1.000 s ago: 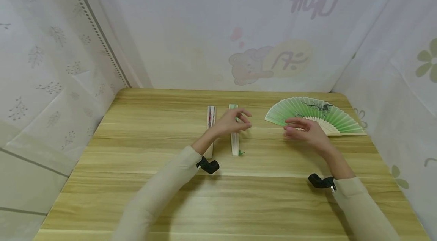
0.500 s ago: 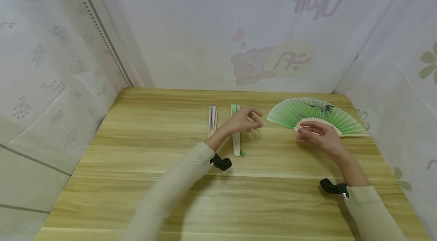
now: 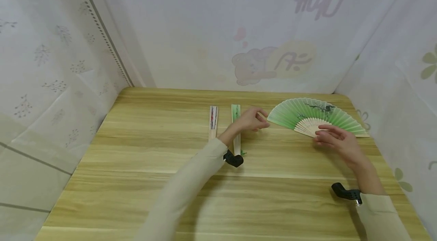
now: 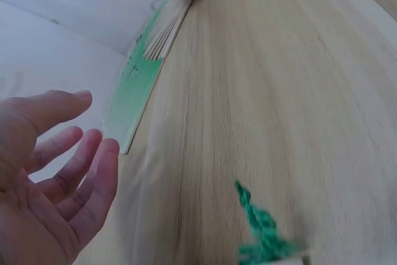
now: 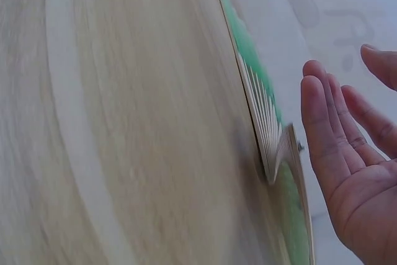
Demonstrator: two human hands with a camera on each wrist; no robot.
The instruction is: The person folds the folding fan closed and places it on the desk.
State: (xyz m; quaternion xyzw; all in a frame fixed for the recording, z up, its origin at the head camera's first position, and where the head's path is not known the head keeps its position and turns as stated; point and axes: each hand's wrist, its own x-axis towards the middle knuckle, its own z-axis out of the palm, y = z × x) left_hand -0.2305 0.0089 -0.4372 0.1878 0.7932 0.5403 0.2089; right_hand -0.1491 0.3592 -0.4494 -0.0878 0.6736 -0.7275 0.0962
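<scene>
A spread green paper fan [image 3: 315,118] with pale ribs lies flat at the table's back right. My right hand [image 3: 336,140] hovers just in front of its pivot, fingers relaxed and empty; in the right wrist view the right hand [image 5: 347,153] is beside the fan's ribs [image 5: 267,116]. My left hand [image 3: 250,119] reaches toward the fan's left edge with loose, empty fingers. In the left wrist view the left hand [image 4: 56,178] sits close to the fan's end [image 4: 133,103]. Under my left wrist lies a folded green fan [image 3: 235,127] with a green tassel [image 4: 263,231].
A second folded fan [image 3: 213,121] with red and dark print lies left of the green one. The wooden table [image 3: 136,180] is walled by white printed sheets on three sides. Black camera mounts are on both wrists.
Both hands have moved right: the left from over the folded green fan toward the spread fan's left edge, the right from its left part to its pivot.
</scene>
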